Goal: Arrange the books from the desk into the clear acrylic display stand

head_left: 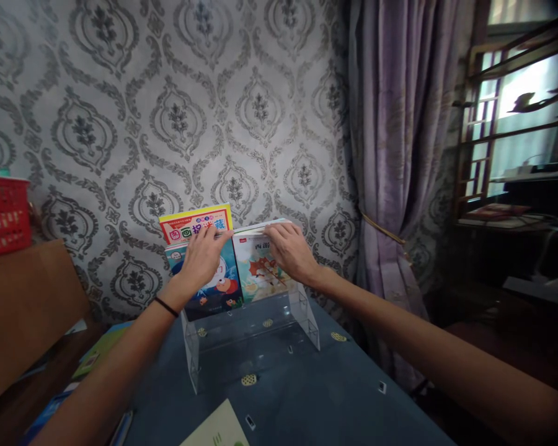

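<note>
A clear plastic book stand (307, 319) holds picture books in front of the wall. My right hand (291, 251) is closed over the top edge of a pale book with an orange figure on its cover (265, 272). Over the top of a dark blue picture book (214, 297) lies my left hand (202, 257), its fingers bent and its tips at the upper left corner of the pale book. Behind the blue book rises a yellow and red book (195, 220). Both hands partly cover the covers.
The stand rests on a dark blue tablecloth (297, 384). At the front edge lies a pale green book (218, 427). Cardboard (28, 310), more books (105, 347) and a red basket (4, 217) are at left. A purple curtain (395, 124) hangs at right.
</note>
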A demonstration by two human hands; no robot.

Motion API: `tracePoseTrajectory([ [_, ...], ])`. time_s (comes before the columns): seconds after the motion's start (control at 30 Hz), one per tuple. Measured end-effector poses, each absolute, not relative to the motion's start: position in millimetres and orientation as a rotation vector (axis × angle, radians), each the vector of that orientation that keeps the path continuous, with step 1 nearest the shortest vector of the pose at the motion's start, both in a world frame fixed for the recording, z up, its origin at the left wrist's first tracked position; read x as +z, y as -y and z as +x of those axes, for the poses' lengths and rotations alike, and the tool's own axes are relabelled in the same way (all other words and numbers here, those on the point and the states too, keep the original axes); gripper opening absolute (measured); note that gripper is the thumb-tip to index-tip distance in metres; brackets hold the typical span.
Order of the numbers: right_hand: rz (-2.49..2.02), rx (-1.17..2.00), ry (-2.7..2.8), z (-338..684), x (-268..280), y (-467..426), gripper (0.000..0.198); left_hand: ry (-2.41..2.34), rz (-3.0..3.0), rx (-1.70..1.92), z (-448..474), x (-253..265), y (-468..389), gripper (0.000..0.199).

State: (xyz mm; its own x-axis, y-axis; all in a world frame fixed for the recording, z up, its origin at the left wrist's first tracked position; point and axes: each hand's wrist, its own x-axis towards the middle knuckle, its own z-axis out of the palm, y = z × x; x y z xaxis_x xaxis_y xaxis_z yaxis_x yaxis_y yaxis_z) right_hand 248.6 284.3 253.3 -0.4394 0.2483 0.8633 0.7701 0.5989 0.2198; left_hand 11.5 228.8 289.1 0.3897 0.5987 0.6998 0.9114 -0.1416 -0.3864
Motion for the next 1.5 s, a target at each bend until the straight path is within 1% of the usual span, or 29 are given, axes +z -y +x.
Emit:
tracePoseTrajectory([
  [0.2,-0.84,-0.775,1.965,246.7,252.8,-279.5,0.02,1.332,-1.865,-0.488,11.0,292.8,-230.2,0.044],
  [0.33,-0.825,-0.693,1.949,245.2,253.3,-284.1,0.019,1.368,-1.898,-0.478,11.1,297.8,-228.3,0.042],
  [0.4,-0.834,-0.649,1.942,244.8,255.1,-286.7,0.023,1.375,-1.92,-0.473,11.0,299.6,-226.8,0.042],
  [0.53,-0.879,-0.644,1.971,245.2,260.0,-288.7,0.04,1.391,-1.945,-0.466,10.7,300.2,-224.9,0.043],
  [0.83,-0.905,-0.641,2.075,248.4,268.7,-291.1,0.036,1.384,-1.955,-0.498,8.2,296.7,-227.8,0.045],
  [0.93,-0.919,-0.618,2.111,248.5,270.6,-290.1,0.038,1.408,-1.93,-0.46,12.1,294.1,-221.1,0.049],
  [1.1,-0.958,-0.586,2.165,247.4,270.8,-305.4,0.049,1.429,-1.85,-0.357,18.6,284.8,-212.4,0.054],
  [1.23,-0.978,-0.601,2.097,243.1,267.9,-306.0,0.065,1.415,-1.84,-0.433,30.0,252.1,-181.0,0.058],
  [1.33,-0.977,-0.622,2.074,240.6,263.2,-293.1,0.081,1.362,-2.032,-0.505,36.5,198.3,-134.7,0.05],
  [1.37,-0.982,-0.616,2.063,239.8,260.8,-289.2,0.084,1.345,-2.135,-0.494,36.0,175.8,-117.0,0.046],
  [1.4,-0.995,-0.601,2.057,239.1,258.1,-286.3,0.081,1.33,-2.238,-0.458,34.0,152.0,-99.0,0.042],
  [1.5,-1.034,-0.578,1.993,237.8,250.7,-282.7,0.056,1.538,-2.432,-0.356,20.1,82.1,-47.5,0.039],
])
